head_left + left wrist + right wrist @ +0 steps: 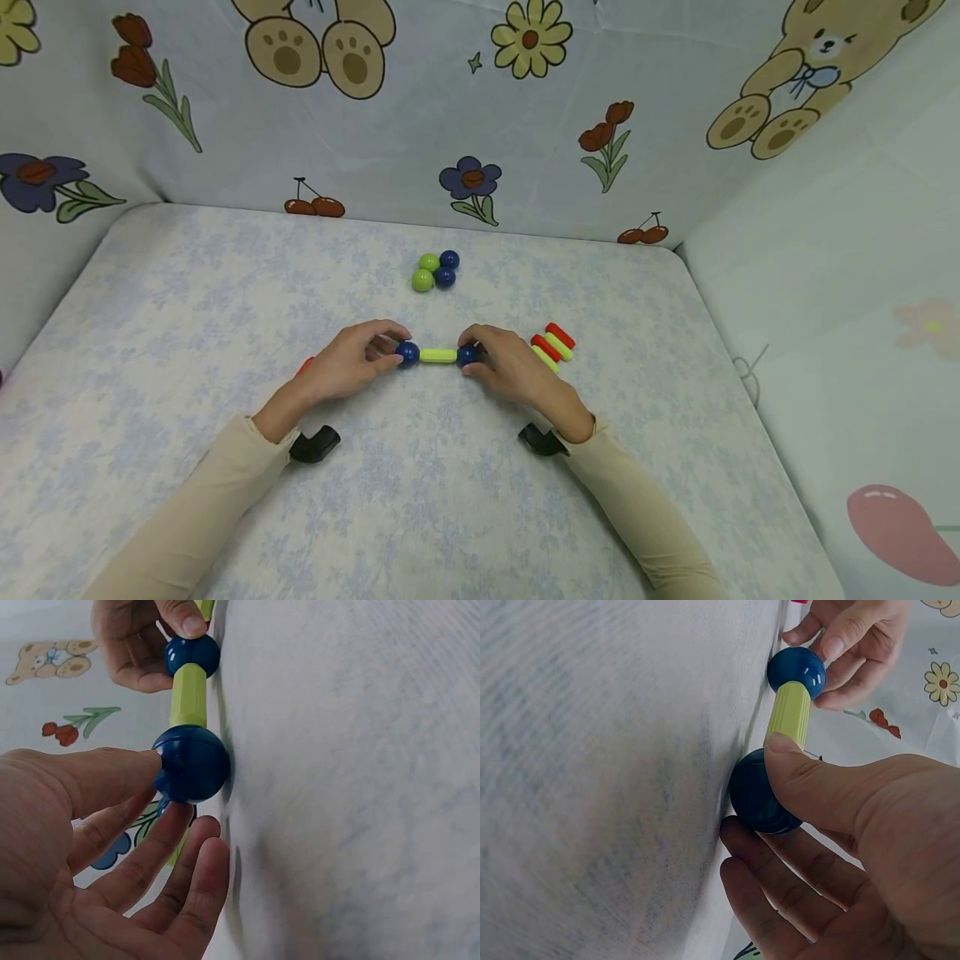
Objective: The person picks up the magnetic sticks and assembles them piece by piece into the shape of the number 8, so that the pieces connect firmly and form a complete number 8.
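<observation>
Hands: left [347, 363] pinches one blue ball [407, 353], right [507, 363] the other ball [468, 355], green rod [438, 356] joining them on the desk [187, 333]. I'd worry uneven pull pops a ball loose and it rolls.

on the counter [225, 333] a rod [438, 356] lay crosswise with a ball [407, 353] at its left end and another ball [467, 355] at its right. a cluster of balls [435, 270] sat behind it, and a stack of rods [553, 345] lay to its right.

red piece [304, 365] mostly hidden behind left hand [347, 363], shape unclear
</observation>
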{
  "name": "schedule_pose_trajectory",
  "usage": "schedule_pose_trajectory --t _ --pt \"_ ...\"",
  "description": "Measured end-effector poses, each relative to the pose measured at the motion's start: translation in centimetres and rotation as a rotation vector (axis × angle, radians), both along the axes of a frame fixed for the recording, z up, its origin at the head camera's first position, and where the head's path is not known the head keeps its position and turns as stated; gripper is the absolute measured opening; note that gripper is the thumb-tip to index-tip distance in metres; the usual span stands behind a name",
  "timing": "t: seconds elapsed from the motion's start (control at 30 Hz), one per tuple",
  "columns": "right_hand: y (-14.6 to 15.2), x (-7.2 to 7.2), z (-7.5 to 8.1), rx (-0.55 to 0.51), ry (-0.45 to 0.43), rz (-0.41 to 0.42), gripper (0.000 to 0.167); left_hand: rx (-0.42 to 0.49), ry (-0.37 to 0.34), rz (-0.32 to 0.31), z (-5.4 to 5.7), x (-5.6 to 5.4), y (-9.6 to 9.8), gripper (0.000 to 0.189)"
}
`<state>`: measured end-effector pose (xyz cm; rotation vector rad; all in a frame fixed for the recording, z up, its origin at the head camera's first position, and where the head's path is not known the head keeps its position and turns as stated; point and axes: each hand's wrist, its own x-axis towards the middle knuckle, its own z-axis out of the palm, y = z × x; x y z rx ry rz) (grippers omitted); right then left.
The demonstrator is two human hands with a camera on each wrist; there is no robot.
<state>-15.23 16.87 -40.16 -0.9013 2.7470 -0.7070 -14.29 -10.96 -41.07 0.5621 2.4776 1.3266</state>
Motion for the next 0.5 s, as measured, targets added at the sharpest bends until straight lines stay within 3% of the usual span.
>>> schedule_pose_trajectory --t 0.5 --pt "0.0 0.0 -0.2 0.008 0.007 -0.006 0.031 0.003 0.006 0.047 1.4 0.9 -3.6 0.032"
